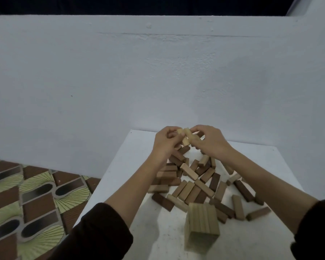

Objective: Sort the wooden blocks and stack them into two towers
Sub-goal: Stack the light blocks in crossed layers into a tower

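Note:
A loose pile of light and dark wooden blocks (195, 182) lies spread over the white table (131, 166). A tower of light blocks (202, 225) stands at the table's near edge. Both hands are raised over the far side of the pile. My left hand (164, 142) and my right hand (210, 140) together hold two or three light blocks (186, 136) between their fingertips, side by side. No tower of dark blocks is in view.
A white wall rises right behind the table. Patterned floor tiles (32, 199) lie to the left, below the table's left edge. Dark blocks (243, 190) are scattered toward the table's right side.

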`<state>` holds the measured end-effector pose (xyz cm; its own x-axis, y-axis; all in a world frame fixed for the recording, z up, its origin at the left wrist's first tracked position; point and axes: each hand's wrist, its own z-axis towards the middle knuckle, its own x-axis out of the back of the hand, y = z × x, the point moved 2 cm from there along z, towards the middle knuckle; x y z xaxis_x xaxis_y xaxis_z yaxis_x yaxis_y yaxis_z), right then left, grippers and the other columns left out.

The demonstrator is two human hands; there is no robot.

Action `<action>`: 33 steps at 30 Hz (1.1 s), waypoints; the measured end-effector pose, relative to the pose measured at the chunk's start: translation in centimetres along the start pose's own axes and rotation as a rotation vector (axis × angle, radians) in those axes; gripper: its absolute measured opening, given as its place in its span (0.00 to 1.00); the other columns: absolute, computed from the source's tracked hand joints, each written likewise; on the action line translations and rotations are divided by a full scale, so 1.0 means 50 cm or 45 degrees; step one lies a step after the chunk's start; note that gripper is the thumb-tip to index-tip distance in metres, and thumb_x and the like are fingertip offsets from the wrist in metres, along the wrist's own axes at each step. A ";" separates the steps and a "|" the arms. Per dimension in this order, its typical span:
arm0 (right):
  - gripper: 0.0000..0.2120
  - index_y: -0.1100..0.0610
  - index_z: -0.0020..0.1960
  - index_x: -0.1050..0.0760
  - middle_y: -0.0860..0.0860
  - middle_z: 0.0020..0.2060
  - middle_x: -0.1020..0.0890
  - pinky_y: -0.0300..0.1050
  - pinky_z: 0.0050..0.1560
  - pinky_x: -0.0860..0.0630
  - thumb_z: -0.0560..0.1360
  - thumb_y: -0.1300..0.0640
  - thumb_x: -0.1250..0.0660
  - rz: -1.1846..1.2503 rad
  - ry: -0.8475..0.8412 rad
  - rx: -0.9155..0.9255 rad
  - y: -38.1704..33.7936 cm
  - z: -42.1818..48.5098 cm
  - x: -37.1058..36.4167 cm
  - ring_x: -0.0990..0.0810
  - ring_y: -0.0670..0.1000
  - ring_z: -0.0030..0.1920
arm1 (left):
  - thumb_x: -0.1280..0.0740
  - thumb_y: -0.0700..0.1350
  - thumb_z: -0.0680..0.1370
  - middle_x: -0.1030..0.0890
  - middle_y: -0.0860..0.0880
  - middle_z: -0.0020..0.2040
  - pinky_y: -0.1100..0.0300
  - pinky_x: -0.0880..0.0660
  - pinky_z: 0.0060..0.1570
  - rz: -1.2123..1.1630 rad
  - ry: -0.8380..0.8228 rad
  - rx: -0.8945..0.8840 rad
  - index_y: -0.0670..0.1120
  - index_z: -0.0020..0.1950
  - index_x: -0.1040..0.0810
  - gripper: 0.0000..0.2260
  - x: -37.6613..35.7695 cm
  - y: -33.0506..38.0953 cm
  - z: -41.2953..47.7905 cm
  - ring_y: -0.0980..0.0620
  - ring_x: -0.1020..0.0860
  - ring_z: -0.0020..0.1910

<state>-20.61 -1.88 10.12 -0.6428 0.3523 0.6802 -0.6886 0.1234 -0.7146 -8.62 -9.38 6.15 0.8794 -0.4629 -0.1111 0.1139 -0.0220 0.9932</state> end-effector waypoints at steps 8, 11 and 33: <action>0.13 0.57 0.58 0.25 0.54 0.48 0.31 0.46 0.43 0.29 0.74 0.57 0.35 -0.339 0.015 0.069 -0.115 -0.109 -0.052 0.27 0.53 0.46 | 0.34 0.37 0.77 0.22 0.47 0.35 0.66 0.29 0.29 -0.236 0.012 0.025 0.35 0.56 0.25 0.10 0.075 0.036 -0.130 0.58 0.25 0.27; 0.12 0.59 0.59 0.27 0.55 0.52 0.32 0.51 0.50 0.26 0.76 0.58 0.38 -0.359 0.008 0.073 -0.147 -0.150 -0.102 0.26 0.55 0.49 | 0.33 0.37 0.76 0.21 0.45 0.40 0.55 0.27 0.45 -0.225 -0.018 -0.028 0.40 0.55 0.22 0.08 0.128 0.025 -0.167 0.51 0.23 0.37; 0.20 0.60 0.61 0.30 0.57 0.56 0.35 0.48 0.56 0.31 0.72 0.72 0.45 -0.336 -0.310 -0.152 -0.015 -0.280 -0.416 0.33 0.57 0.57 | 0.31 0.40 0.75 0.23 0.52 0.45 0.73 0.33 0.43 0.993 0.039 -0.062 0.45 0.51 0.18 0.06 0.273 -0.219 -0.280 0.56 0.27 0.42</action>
<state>-2.04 3.70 -5.78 -0.5194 0.0647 0.8521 -0.8064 0.2929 -0.5138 8.61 -3.07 -6.69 0.7262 -0.3039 0.6167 -0.5226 0.3390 0.7823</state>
